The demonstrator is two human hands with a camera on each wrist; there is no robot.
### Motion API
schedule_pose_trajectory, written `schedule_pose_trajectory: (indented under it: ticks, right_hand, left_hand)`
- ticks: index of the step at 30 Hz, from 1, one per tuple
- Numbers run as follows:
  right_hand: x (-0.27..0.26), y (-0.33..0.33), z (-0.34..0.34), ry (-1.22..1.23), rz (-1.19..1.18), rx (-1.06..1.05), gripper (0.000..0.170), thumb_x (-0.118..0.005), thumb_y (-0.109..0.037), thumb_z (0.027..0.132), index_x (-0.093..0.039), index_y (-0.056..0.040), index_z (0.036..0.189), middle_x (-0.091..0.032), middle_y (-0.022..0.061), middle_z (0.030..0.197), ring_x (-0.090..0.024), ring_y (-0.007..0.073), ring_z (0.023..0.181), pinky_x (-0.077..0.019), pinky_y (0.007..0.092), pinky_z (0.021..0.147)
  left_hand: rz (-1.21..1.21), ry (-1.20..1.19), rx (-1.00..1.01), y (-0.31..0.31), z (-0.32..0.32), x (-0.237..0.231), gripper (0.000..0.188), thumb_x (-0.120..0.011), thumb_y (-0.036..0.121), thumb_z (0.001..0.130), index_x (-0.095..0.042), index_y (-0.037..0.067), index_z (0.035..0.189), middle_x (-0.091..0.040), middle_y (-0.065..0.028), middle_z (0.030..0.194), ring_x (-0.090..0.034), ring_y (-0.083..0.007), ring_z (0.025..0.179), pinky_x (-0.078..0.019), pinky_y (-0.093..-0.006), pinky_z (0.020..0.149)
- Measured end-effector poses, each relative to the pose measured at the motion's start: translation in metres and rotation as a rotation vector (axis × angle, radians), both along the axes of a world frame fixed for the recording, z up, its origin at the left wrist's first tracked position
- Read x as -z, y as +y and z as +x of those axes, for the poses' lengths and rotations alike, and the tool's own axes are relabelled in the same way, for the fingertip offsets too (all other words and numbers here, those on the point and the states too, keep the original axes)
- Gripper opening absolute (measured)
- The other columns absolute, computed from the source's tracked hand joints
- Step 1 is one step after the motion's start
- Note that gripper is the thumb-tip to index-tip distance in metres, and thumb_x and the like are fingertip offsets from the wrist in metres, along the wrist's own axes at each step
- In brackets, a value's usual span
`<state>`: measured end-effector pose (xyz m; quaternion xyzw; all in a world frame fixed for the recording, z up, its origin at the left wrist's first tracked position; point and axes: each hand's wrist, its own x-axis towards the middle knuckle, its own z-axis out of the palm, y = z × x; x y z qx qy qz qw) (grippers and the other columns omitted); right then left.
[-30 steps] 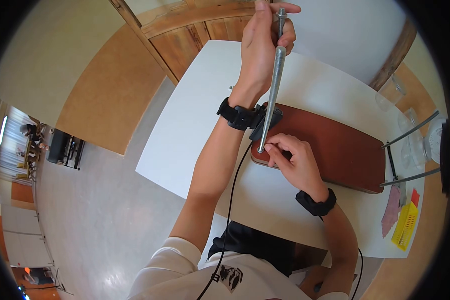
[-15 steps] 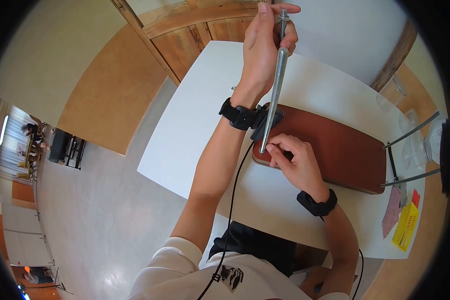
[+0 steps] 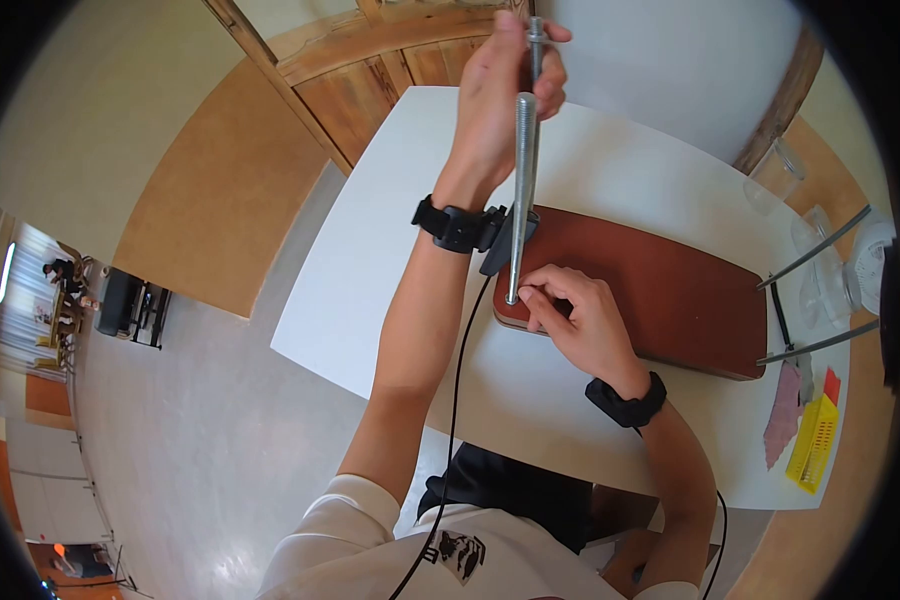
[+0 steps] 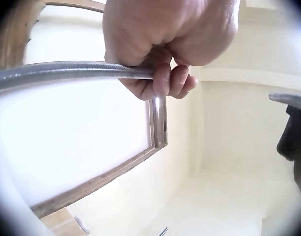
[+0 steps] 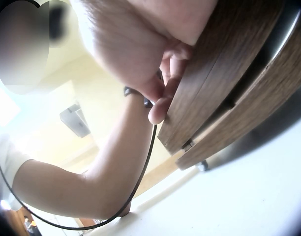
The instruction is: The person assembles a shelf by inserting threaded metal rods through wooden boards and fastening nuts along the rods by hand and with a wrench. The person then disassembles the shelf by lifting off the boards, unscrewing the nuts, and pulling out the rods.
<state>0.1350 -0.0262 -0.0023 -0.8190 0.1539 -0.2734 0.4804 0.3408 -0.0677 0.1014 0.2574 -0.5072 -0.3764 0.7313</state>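
Note:
Two silver metal rods with threaded tops stand at the left end of a long reddish-brown board [image 3: 660, 290]. The curled fingers of my left hand [image 3: 490, 115] grip the rear rod [image 3: 536, 62] near its top, just below a nut; in the left wrist view a threaded rod [image 4: 67, 72] runs into those fingers. My right hand [image 3: 585, 325] is low at the board's near left corner, thumb and index finger pinching at the foot of the front rod [image 3: 522, 170]. In the right wrist view, its fingertips lie against the edge of the wooden board [image 5: 209, 93].
The board lies on a white table [image 3: 380, 250]. A yellow basket [image 3: 813, 445], a pink cloth [image 3: 782, 415] and clear containers [image 3: 775, 180] are at the right. Two more rods rise from the board's right end. A black cable [image 3: 457, 370] hangs beside the left forearm.
My left hand and the tops of both rods have shifted left in the head view, and the whole view has shifted slightly. The right hand stays at the front rod's foot.

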Motion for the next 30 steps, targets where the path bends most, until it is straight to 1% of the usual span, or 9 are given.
schedule_pose_trajectory:
  ticks: [2,5,11,15,24,26,27,29,30]
  right_hand:
    - [0.0,0.0,-0.001,-0.003,-0.003,0.004,0.008,-0.065,-0.009,0.098,-0.067,-0.004,0.092,-0.068,0.0046,0.07,-0.063,0.0212,0.069,-0.0492,0.0347,0.066]
    - [0.0,-0.001,-0.002,-0.01,-0.029,0.004,0.007,-0.064,-0.009,0.098,-0.067,-0.0046,0.093,-0.069,0.0046,0.07,-0.064,0.0214,0.067,-0.0501,0.0353,0.067]
    - [-0.004,-0.001,-0.003,0.024,0.047,0.011,0.008,-0.065,-0.008,0.099,-0.068,-0.0004,0.097,-0.068,0.009,0.076,-0.07,0.0161,0.066,-0.0516,0.028,0.059]
    - [0.009,-0.004,-0.002,-0.026,-0.014,0.006,0.008,-0.065,-0.009,0.099,-0.068,-0.0008,0.098,-0.069,0.0093,0.078,-0.072,0.0171,0.066,-0.054,0.028,0.056]
    - [0.012,-0.004,-0.003,-0.066,-0.06,0.012,0.009,-0.066,-0.011,0.099,-0.067,-0.0017,0.097,-0.07,0.0074,0.073,-0.073,0.0182,0.066,-0.0529,0.0297,0.06]
    - [0.012,-0.004,-0.004,-0.09,-0.076,0.007,0.008,-0.066,-0.012,0.098,-0.067,-0.0033,0.097,-0.07,0.0062,0.07,-0.072,0.0181,0.065,-0.051,0.0309,0.062]
    - [0.012,-0.004,-0.004,-0.077,-0.079,0.018,0.008,-0.066,-0.012,0.098,-0.067,-0.0033,0.097,-0.07,0.0062,0.07,-0.072,0.0181,0.065,-0.051,0.0309,0.062]
    - [0.011,-0.004,-0.005,-0.074,-0.1,0.011,0.008,-0.066,-0.012,0.097,-0.066,-0.0036,0.096,-0.07,0.0063,0.071,-0.071,0.0183,0.064,-0.0503,0.0316,0.064]
    - [0.011,-0.004,-0.006,-0.072,-0.059,-0.002,0.008,-0.066,-0.011,0.097,-0.066,-0.0036,0.095,-0.07,0.0061,0.071,-0.07,0.0178,0.063,-0.0498,0.0315,0.066]
  left_hand:
    - [0.1,0.128,0.03,0.002,0.003,-0.001,0.062,-0.033,0.056,0.11,-0.061,0.002,0.118,-0.048,0.0001,0.067,-0.042,-0.009,0.055,-0.0342,-0.0225,0.05]
    - [0.004,-0.154,-0.032,0.004,0.001,-0.005,0.062,-0.034,0.058,0.109,-0.06,0.002,0.118,-0.05,-0.0007,0.069,-0.045,-0.0103,0.057,-0.0368,-0.0229,0.052]
    - [0.184,0.054,-0.163,0.007,0.006,-0.004,0.057,-0.037,0.056,0.109,-0.059,0.005,0.121,-0.053,-0.0006,0.077,-0.052,-0.0139,0.067,-0.0439,-0.0274,0.061]
    - [-0.021,-0.179,-0.101,0.003,0.008,0.001,0.058,-0.037,0.057,0.109,-0.059,0.004,0.121,-0.052,0.0004,0.075,-0.052,-0.013,0.066,-0.0423,-0.0257,0.061]
    - [-0.032,-0.152,-0.073,0.006,0.002,0.0,0.066,-0.037,0.063,0.107,-0.062,0.004,0.124,-0.054,0.0016,0.079,-0.051,-0.0099,0.068,-0.042,-0.0234,0.061]
    - [0.055,-0.14,-0.284,-0.004,0.004,0.008,0.065,-0.037,0.062,0.108,-0.063,0.004,0.124,-0.055,0.0016,0.079,-0.052,-0.0094,0.068,-0.0424,-0.023,0.061]
    - [0.053,-0.127,-0.272,-0.019,0.038,0.023,0.065,-0.037,0.062,0.108,-0.063,0.004,0.124,-0.055,0.0016,0.079,-0.052,-0.0094,0.068,-0.0424,-0.023,0.061]
    - [-0.035,0.211,0.227,-0.057,0.12,0.063,0.063,-0.037,0.059,0.108,-0.062,0.004,0.126,-0.056,0.0014,0.081,-0.053,-0.0088,0.07,-0.0426,-0.0223,0.063]
    - [0.049,-0.103,-0.369,-0.003,0.01,0.007,0.061,-0.038,0.058,0.109,-0.06,0.005,0.129,-0.055,0.0026,0.082,-0.052,-0.0081,0.072,-0.0421,-0.0216,0.065]
